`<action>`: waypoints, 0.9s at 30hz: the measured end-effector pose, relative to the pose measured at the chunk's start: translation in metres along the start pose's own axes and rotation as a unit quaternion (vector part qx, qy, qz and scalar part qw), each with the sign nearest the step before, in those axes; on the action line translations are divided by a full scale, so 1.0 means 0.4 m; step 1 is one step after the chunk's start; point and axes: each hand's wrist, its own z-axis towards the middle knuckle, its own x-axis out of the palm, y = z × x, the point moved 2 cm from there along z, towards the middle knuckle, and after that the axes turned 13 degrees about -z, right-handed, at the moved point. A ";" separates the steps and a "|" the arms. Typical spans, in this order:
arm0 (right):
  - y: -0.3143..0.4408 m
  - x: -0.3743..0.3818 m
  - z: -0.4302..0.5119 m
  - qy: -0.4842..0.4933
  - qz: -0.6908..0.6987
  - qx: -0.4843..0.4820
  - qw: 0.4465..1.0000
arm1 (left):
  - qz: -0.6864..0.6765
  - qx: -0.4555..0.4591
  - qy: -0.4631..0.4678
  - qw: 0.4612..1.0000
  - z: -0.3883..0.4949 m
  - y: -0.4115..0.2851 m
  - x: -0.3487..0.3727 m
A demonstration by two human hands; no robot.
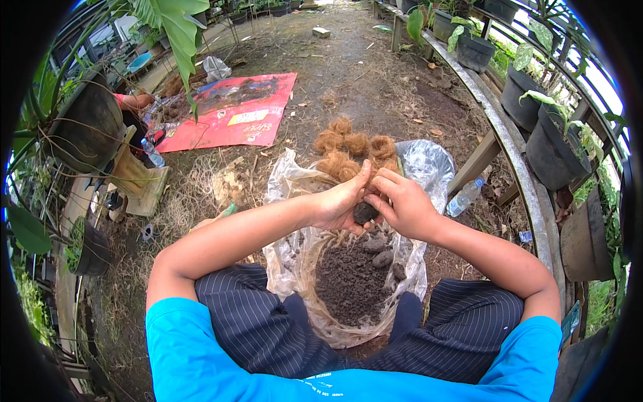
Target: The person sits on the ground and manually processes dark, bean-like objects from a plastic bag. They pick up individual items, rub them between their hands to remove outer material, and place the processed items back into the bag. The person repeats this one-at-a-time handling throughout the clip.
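A dark ball of soil (365, 213) sits between my two hands, above an open clear plastic bag. My left hand (341, 208) cups it from the left with the thumb raised. My right hand (406, 203) presses its fingers on the ball's top and right side. Beneath them the plastic bag (286, 261) holds loose dark soil (346, 281). Several soil lumps (383, 259) lie along the soil's right side. Just beyond my hands is a cluster of brown fibre balls (355, 144), partly hidden by my fingers.
A bunched clear plastic bag (427, 158) and a water bottle (465, 197) lie right, near a bench (507, 145) with potted plants. Far left, a person's arm (134, 101) reaches beside a red banner sheet (241, 125) strewn with soil. A bottle (152, 153) stands near a pedestal (133, 176).
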 end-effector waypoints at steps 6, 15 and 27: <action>-0.004 -0.005 -0.002 0.011 -0.055 0.029 0.998 | 0.009 -0.014 0.012 1.000 -0.007 -0.004 0.006; -0.052 -0.013 0.004 0.069 0.002 0.096 0.993 | -0.020 0.049 -0.093 0.994 0.003 -0.006 -0.008; -0.026 -0.027 -0.003 0.321 -0.058 0.013 0.945 | 0.044 0.154 -0.198 0.967 -0.004 -0.039 -0.052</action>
